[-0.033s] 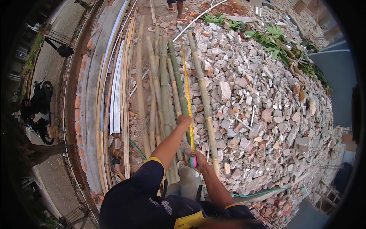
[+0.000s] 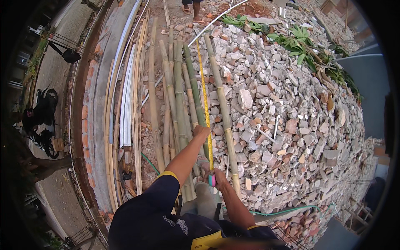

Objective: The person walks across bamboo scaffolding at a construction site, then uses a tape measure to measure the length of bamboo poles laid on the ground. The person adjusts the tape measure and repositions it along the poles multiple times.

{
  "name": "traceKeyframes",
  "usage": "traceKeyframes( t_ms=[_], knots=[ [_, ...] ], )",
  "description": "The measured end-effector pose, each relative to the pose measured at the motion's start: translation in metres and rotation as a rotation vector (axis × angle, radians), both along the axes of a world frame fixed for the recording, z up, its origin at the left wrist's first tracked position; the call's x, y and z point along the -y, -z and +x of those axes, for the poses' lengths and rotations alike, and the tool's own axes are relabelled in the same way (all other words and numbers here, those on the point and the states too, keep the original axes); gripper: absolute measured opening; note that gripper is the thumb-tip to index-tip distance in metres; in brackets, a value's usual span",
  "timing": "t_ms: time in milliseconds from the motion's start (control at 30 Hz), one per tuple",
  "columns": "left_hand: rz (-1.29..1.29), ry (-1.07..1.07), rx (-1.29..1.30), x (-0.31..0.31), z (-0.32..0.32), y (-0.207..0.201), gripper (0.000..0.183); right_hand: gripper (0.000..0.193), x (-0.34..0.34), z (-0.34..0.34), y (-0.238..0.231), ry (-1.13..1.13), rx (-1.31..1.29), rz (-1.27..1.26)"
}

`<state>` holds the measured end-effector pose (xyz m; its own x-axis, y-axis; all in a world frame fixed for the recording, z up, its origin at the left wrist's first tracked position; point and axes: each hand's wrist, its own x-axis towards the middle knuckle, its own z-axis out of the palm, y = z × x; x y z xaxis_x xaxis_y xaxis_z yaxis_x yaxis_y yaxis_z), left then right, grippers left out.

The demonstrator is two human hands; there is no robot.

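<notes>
My right hand (image 2: pixel 221 179) is closed around a pink and teal tape measure (image 2: pixel 212 180). Its yellow blade (image 2: pixel 204 91) runs far out ahead, lying alongside a dark green bamboo pole (image 2: pixel 193 77). My left hand (image 2: pixel 201 132) is closed over that pole, right beside the blade; its fingertips are hidden. Several more bamboo poles (image 2: pixel 178 83) lie to the left, pointing away from me. One paler bamboo pole (image 2: pixel 220 89) lies apart on the right, along the edge of the rubble.
Broken rubble (image 2: pixel 283 121) covers the right side, with leafy branches (image 2: pixel 302 46) on it. To the left are wooden strips (image 2: pixel 139 104), pale metal lengths (image 2: pixel 126 100) and a low brick-edged wall (image 2: pixel 93 108). Another person's feet (image 2: pixel 198 18) stand at the far end.
The far end of the tape blade has shifted slightly farther away and to the left. The tape case in my right hand has dipped slightly toward me. My left hand has barely moved.
</notes>
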<state>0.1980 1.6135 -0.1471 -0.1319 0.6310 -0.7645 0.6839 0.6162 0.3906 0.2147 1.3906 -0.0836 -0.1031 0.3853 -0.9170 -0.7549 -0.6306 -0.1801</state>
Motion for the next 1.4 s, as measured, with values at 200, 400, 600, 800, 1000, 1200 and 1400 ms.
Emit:
traceKeyframes(
  t_ms=[200,400,600,800,1000,1200,1400],
  knots=[
    [-0.040,-0.101,0.126,-0.023,0.036,0.024,0.024,0.021,0.049,0.014,-0.022,-0.043,0.043,-0.031],
    [-0.043,-0.095,0.180,-0.035,0.053,0.001,0.026,0.026,0.076,0.012,-0.040,-0.065,0.138,-0.051],
    [0.097,0.051,0.156,-0.049,0.064,0.002,0.032,0.027,0.046,0.033,-0.010,-0.195,0.416,0.079],
    [0.099,0.065,0.249,-0.046,0.025,0.021,0.032,0.023,-0.040,0.078,0.024,-0.059,0.316,0.114],
    [-0.031,-0.068,0.131,0.028,-0.098,0.007,0.029,0.023,-0.127,0.116,0.054,-0.006,0.318,0.125],
    [-0.382,0.010,-0.293,0.113,-0.242,0.025,0.032,0.022,-0.187,0.135,0.066,-0.024,0.211,0.153],
    [-0.118,0.372,-0.529,0.203,-0.330,0.034,0.040,0.020,-0.210,0.135,0.073,0.002,0.189,0.178]
  ],
)
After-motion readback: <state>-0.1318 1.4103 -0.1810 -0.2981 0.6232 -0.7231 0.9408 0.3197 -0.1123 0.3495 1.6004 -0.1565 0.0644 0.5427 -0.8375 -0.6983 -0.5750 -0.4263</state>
